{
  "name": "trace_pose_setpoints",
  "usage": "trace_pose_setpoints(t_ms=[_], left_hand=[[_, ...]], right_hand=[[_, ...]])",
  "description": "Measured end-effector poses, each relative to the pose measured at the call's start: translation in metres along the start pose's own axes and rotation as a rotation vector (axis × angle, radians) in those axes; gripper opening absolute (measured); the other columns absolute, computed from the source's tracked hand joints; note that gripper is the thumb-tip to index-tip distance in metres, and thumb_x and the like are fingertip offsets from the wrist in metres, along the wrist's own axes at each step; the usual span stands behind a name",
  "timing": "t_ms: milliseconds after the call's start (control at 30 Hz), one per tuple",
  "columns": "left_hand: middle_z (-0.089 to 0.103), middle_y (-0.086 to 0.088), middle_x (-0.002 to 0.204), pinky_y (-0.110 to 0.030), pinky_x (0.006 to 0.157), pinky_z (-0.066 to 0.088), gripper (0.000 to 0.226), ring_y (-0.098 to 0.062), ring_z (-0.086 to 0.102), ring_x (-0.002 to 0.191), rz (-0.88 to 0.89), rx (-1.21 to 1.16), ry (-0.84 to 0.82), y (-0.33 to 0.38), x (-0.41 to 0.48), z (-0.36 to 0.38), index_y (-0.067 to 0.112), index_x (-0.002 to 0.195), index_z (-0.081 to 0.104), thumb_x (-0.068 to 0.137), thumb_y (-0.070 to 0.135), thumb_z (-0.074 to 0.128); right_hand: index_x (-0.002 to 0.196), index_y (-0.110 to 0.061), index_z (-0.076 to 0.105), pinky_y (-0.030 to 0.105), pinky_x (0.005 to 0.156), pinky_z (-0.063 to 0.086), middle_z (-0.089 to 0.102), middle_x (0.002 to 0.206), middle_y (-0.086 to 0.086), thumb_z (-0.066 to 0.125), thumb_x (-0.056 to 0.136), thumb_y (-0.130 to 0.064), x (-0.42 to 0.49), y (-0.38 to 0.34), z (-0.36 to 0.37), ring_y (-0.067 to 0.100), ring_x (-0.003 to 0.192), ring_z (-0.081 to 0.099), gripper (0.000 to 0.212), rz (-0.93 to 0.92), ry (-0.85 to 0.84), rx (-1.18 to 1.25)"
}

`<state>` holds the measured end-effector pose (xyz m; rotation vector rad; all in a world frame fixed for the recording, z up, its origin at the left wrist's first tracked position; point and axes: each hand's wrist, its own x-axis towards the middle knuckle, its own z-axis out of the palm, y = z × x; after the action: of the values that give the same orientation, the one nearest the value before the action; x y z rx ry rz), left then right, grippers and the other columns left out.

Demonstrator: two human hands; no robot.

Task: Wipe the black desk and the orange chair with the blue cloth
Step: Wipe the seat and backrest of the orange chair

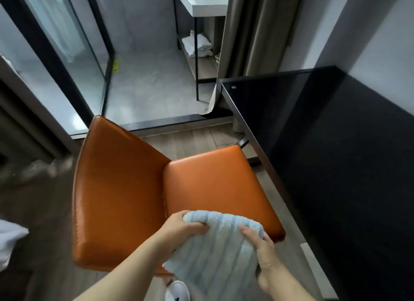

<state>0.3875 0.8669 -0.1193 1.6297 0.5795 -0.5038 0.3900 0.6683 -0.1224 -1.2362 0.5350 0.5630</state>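
The orange chair (210, 184) stands in the middle of the view, its backrest at the left and its seat toward the black desk (313, 144), which fills the right side. A light blue ribbed cloth (215, 251) hangs over the seat's near edge. My left hand (179, 228) grips the cloth's upper left corner, thumb curled over it. My right hand (264, 247) holds the cloth's right side, fingers lying on top of it and part of the cloth bunched under the palm.
A glass door with a black frame (98, 61) and a tiled floor lie beyond the chair. A grey curtain (248, 43) hangs by the desk's far corner. A shelf with white towels (199, 45) stands at the back. A white slipper (177, 290) shows below.
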Motion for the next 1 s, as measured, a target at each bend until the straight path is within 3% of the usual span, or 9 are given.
trace_pose_setpoints(t_ms=[133,233,367,533,667,800,867,933,1000], left_hand=[[0.074,-0.006,0.085,-0.028,0.063,0.055,0.022,-0.018,0.07,0.074,0.007,-0.173,0.047,0.01,0.012,-0.03,0.013,0.095,0.068,0.074,0.012,0.074],[0.072,-0.008,0.09,-0.033,0.07,0.055,0.023,-0.022,0.069,0.083,0.006,-0.164,0.091,0.015,0.023,-0.055,0.015,0.097,0.066,0.075,0.014,0.074],[0.068,-0.004,0.089,-0.023,0.055,0.049,0.031,-0.015,0.065,0.075,0.015,-0.085,0.149,0.015,0.039,-0.077,0.02,0.093,0.061,0.069,0.018,0.08],[0.061,0.005,0.094,-0.024,0.06,0.046,0.029,-0.01,0.06,0.081,0.033,0.059,0.234,0.01,0.059,-0.088,0.025,0.102,0.054,0.079,0.03,0.071],[0.057,0.006,0.1,-0.028,0.071,0.053,0.029,-0.011,0.059,0.085,-0.027,0.151,0.243,0.007,0.077,-0.092,0.027,0.111,0.048,0.087,0.035,0.061],[0.057,0.005,0.104,-0.02,0.059,0.044,0.036,-0.008,0.057,0.081,-0.038,0.194,0.213,0.006,0.097,-0.092,0.022,0.122,0.047,0.09,0.035,0.058],[0.056,0.0,0.118,-0.022,0.069,0.045,0.039,-0.012,0.057,0.094,-0.05,0.245,0.213,0.004,0.11,-0.091,0.021,0.126,0.046,0.091,0.034,0.056],[0.054,-0.003,0.128,-0.026,0.078,0.046,0.04,-0.016,0.055,0.104,-0.073,0.308,0.221,0.0,0.126,-0.091,0.02,0.128,0.045,0.092,0.034,0.055],[0.053,-0.004,0.13,-0.024,0.073,0.044,0.041,-0.013,0.054,0.094,-0.107,0.376,0.223,-0.006,0.145,-0.09,0.02,0.13,0.044,0.092,0.035,0.054]], right_hand=[[0.095,-0.008,0.075,0.032,0.06,0.056,0.072,0.094,0.019,0.081,0.058,-0.009,0.008,-0.007,0.044,0.031,0.082,0.071,0.038,0.057,-0.221,-0.044],[0.096,-0.009,0.07,0.021,0.051,0.051,0.075,0.084,0.01,0.077,0.051,-0.013,0.015,-0.009,0.073,0.019,0.07,0.072,0.047,0.024,-0.21,-0.231],[0.083,-0.005,0.071,0.029,0.056,0.055,0.073,0.075,0.015,0.076,0.056,-0.003,0.028,-0.012,0.096,0.025,0.065,0.069,0.028,-0.005,-0.07,-0.233],[0.091,0.0,0.07,0.048,0.079,0.055,0.071,0.089,0.023,0.064,0.08,-0.003,0.045,-0.02,0.095,0.04,0.085,0.068,0.013,0.092,0.135,-0.143],[0.089,-0.011,0.065,0.033,0.063,0.053,0.071,0.089,0.009,0.065,0.084,-0.011,0.064,-0.027,0.088,0.027,0.082,0.068,0.005,0.027,0.301,-0.164],[0.107,-0.011,0.058,0.035,0.078,0.05,0.066,0.101,0.005,0.065,0.083,-0.016,0.096,-0.033,0.083,0.024,0.091,0.063,0.025,-0.111,0.49,-0.366],[0.113,-0.012,0.051,0.034,0.076,0.045,0.06,0.099,0.001,0.065,0.082,-0.018,0.112,-0.037,0.08,0.021,0.087,0.058,0.034,-0.185,0.609,-0.476],[0.103,-0.014,0.047,0.03,0.068,0.043,0.056,0.091,-0.002,0.064,0.081,-0.017,0.131,-0.043,0.077,0.016,0.076,0.056,0.029,-0.268,0.71,-0.568],[0.09,-0.015,0.046,0.026,0.056,0.042,0.054,0.082,-0.003,0.063,0.077,-0.014,0.156,-0.051,0.077,0.014,0.069,0.055,0.022,-0.345,0.784,-0.666]])
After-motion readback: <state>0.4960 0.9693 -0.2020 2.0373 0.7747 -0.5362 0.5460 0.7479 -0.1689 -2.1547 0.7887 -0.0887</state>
